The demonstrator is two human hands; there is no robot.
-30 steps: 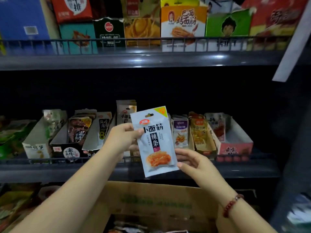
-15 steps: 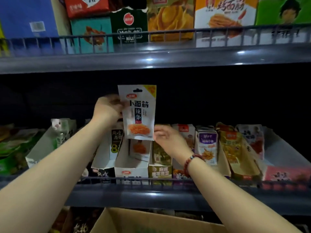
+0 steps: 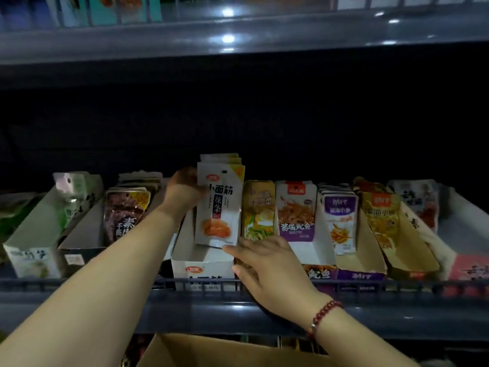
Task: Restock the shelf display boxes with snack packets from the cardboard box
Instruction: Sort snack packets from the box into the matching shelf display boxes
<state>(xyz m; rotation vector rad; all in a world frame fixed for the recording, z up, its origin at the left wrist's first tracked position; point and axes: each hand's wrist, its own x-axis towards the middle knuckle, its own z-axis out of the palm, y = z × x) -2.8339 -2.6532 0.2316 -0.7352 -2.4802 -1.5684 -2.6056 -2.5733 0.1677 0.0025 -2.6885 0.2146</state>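
Note:
A white snack packet [image 3: 219, 207] with an orange food picture stands upright inside a white display box [image 3: 202, 266] on the middle shelf, in front of more packets of the same kind. My left hand [image 3: 184, 189] grips the packet's upper left edge. My right hand [image 3: 264, 263] lies below it with straight fingers, its fingertips touching the packet's lower edge at the box's right wall. The top flap of the brown cardboard box [image 3: 211, 350] shows at the bottom, under the shelf.
Other display boxes flank it: a dark packet box [image 3: 127, 213] to the left, yellow [image 3: 258, 210], purple-white [image 3: 296, 210] and more packets to the right. A wire rail [image 3: 370, 286] fronts the shelf. The upper shelf's edge [image 3: 238, 35] hangs overhead.
The packet went from held up above the boxes down into the white display box. My right hand dropped from the packets behind to the packet's lower edge. The view moved closer.

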